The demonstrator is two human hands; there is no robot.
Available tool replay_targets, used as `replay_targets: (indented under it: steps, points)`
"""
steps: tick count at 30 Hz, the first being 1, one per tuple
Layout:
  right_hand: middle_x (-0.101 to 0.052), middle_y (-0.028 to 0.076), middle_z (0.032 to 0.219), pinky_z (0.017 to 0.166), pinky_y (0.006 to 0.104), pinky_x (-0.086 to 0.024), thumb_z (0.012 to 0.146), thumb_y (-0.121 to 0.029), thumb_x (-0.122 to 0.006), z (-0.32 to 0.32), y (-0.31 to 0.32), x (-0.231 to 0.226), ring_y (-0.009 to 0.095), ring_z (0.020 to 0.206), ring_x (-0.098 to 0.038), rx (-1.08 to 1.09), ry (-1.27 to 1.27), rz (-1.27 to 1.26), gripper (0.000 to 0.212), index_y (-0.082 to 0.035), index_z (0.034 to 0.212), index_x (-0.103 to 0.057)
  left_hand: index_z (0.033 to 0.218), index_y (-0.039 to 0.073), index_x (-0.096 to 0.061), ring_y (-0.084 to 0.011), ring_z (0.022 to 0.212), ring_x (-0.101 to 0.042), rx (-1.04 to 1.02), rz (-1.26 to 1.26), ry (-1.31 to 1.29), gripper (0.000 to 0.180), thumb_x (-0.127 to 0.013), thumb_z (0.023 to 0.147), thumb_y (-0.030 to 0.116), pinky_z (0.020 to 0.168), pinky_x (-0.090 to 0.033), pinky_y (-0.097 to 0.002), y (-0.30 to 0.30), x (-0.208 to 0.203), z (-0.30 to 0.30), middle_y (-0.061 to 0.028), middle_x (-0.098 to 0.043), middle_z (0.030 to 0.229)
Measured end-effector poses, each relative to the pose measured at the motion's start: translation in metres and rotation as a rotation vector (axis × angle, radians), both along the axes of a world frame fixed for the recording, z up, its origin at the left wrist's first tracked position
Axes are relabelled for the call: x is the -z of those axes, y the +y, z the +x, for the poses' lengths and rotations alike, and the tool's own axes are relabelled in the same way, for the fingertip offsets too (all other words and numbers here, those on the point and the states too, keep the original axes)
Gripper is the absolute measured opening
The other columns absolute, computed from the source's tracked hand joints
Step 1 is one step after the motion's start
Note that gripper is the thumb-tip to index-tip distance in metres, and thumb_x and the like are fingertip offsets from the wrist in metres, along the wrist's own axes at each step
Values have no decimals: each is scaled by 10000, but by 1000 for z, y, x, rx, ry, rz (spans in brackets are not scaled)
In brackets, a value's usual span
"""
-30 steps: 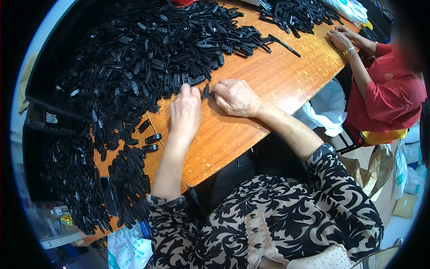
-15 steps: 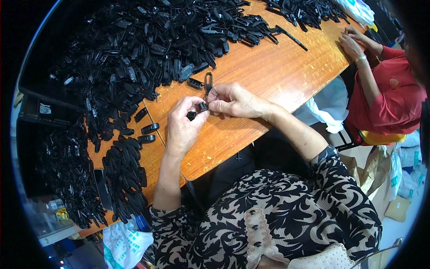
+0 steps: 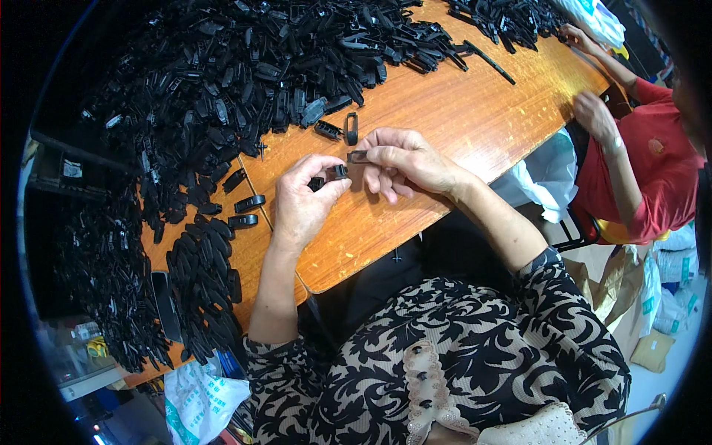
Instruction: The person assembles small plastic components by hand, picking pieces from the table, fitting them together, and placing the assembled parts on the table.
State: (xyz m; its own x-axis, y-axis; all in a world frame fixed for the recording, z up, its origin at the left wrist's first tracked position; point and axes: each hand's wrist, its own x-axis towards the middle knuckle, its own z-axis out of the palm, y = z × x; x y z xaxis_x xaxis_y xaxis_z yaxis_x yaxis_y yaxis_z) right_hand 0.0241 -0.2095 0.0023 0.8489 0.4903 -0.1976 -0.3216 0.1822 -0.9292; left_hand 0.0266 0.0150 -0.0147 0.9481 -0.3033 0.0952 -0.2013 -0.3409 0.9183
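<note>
Between the thumb and fingers of my left hand is a small black plastic part, partly hidden by the fingers. Facing it, my right hand pinches a black plastic clip piece with thumb and forefinger, its other fingers loosely bent. The two pieces are close together but apart. Just beyond my hands a black oblong frame and a ribbed black part rest on the wooden table. Left of my left hand lie two smooth black clips.
A large heap of black plastic parts covers the table's far left. Nearer lie stacked black pieces beside a dark flat slab. A thin black stick lies far right. A co-worker in a red top sits at right.
My right hand has drawn back a little from my left, bringing the clip piece into sight between its fingertips. The co-worker's hands have moved apart, one toward the far parts.
</note>
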Motion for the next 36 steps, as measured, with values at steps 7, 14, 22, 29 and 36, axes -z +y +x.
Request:
replay_targets:
  steps: [7,14,22,29,36]
  points:
    - [-609,10,690,488,195,-360,967,-166,-633,-3,13,12,47,525,-484,40,-96,-58,162,-21,899,-651,969,14,-700,-143,740,-621,28,51,-136,263,-800,729,-30,676,-500,-283,-4,-2,0,-54,-664,828]
    - [-578,5,591,427,226,-329,886,-227,-737,8,13,-1,65,481,-467,41,-52,-253,271,-46,695,-671,957,6,-703,-90,684,-560,43,105,-259,240,-771,738,-65,622,-462,-242,-5,-2,-2,-29,-650,844]
    - [-585,5,603,402,200,-306,876,-259,-765,11,16,-18,50,480,-490,-10,16,-425,246,-59,753,-689,925,-1,-694,-110,654,-556,2,90,-382,235,-790,719,-59,603,-457,-254,-9,-1,-7,-42,-646,798]
    - [-713,29,968,529,188,-418,935,-452,-672,11,-4,-7,92,762,-674,-288,-83,-246,501,-56,1237,-627,1003,37,-750,-69,677,-553,63,-177,-191,282,-788,739,-55,605,-446,-224,-7,1,-9,-11,-699,876]
    - [-690,44,828,575,237,-462,920,-292,-728,3,-5,10,95,683,-634,-224,-178,-139,294,-11,995,-685,1007,27,-745,-134,871,-647,211,-162,-390,247,-765,775,-54,677,-496,-234,-11,-10,-7,-82,-706,1058]
